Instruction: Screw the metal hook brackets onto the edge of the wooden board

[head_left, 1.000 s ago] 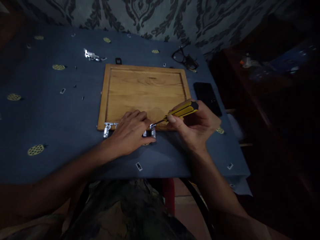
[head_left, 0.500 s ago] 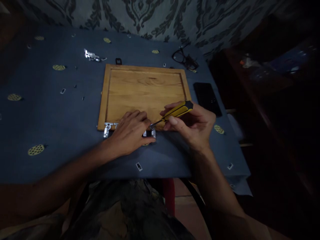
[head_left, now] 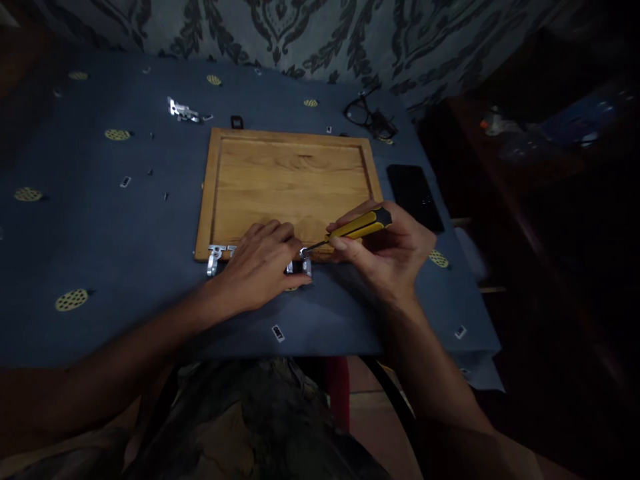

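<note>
A framed wooden panel (head_left: 295,180), like a small cabinet door, lies flat in front of me. My left hand (head_left: 263,263) rests on its near edge, fingers bent over the wood. Its thumb and index finger are around a silver metal hinge (head_left: 307,267) at that edge. Another metal hinge (head_left: 213,260) shows at the panel's near left corner. My right hand (head_left: 393,250) grips a yellow-and-black screwdriver (head_left: 357,225), slanted down to the left. The screwdriver's tip meets the top of the hinge beside my left index finger; any screw there is too small to make out.
On the blue patterned tablecloth (head_left: 110,247) lie a loose metal hinge (head_left: 184,111), a small black frame-like piece (head_left: 237,122) and several tiny screws (head_left: 166,196). Eyeglasses (head_left: 370,119) and a black phone (head_left: 415,197) are at the right, near the table edge.
My right hand and the screwdriver's handle have shifted slightly right and down, and the fingers have changed their grip. The tip stays on the hinge. My left hand and the panel have not moved.
</note>
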`<state>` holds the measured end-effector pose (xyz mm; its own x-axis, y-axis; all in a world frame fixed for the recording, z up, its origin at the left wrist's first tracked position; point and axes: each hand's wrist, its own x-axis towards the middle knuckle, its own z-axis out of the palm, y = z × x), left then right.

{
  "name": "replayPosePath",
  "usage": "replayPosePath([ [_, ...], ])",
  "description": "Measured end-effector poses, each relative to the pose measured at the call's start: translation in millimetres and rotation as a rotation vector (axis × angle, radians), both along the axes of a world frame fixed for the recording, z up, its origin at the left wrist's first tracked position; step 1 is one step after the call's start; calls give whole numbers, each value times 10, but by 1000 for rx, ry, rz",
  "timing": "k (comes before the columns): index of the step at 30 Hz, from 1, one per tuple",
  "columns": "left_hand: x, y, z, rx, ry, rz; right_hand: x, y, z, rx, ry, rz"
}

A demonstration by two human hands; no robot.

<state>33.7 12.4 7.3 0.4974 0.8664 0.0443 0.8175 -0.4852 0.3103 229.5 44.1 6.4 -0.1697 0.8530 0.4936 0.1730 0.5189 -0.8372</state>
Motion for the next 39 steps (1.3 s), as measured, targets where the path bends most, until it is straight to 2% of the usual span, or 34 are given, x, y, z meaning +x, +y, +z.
replayPosePath([
  [5,-4,-2,3,-6,-2,-7,-17,-3,3,69,25,19],
  [12,-12,5,8,-17,7,-7,-59,-3,29,187,221,-137],
  [18,-13,1,8,-7,5,-4,-14,-13,-1,104,61,-124],
  [25,-14,4,-9,5,5,-11,1,-8,-44,74,47,-52],
  [39,-3,3,-16,18,10,-13,-6,-3,-49,66,7,-28],
])
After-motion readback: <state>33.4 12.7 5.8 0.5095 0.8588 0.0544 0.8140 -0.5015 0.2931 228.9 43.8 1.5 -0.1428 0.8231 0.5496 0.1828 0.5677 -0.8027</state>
